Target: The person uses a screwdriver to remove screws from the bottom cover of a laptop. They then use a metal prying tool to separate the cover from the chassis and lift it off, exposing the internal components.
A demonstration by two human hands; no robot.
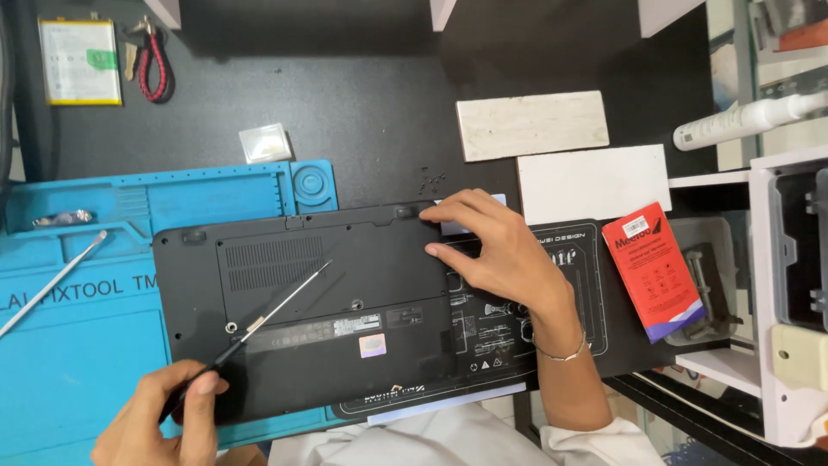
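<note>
Head camera looked straight down on a dark bench where a black laptop point(302, 311) lay upside down, its base cover facing up, partly on a blue repair mat point(78, 345) and partly on a black printed mat point(569, 285). The left hand point(164, 414) was clenched around the dark handle of a thin screwdriver point(267, 315), whose shaft ran up and to the right across the cover, the tip ending just beside the vent grille. The right hand point(492, 255) rested open, fingers spread, on the laptop's upper right corner, gripping nothing; a thin bracelet point(561, 352) circled that wrist.

On the blue mat's left part lay a metal pry tool point(52, 285). A small clear plastic box point(265, 142) stood above the mat; its contents could not be made out. To the right, a grey tray point(716, 242) held a red and white packet point(653, 267) leaning over a dark metal part. 2 pale slabs point(552, 147) lay behind the laptop. A flat battery point(79, 62) and a red braided cord point(155, 65) sat at top left.
</note>
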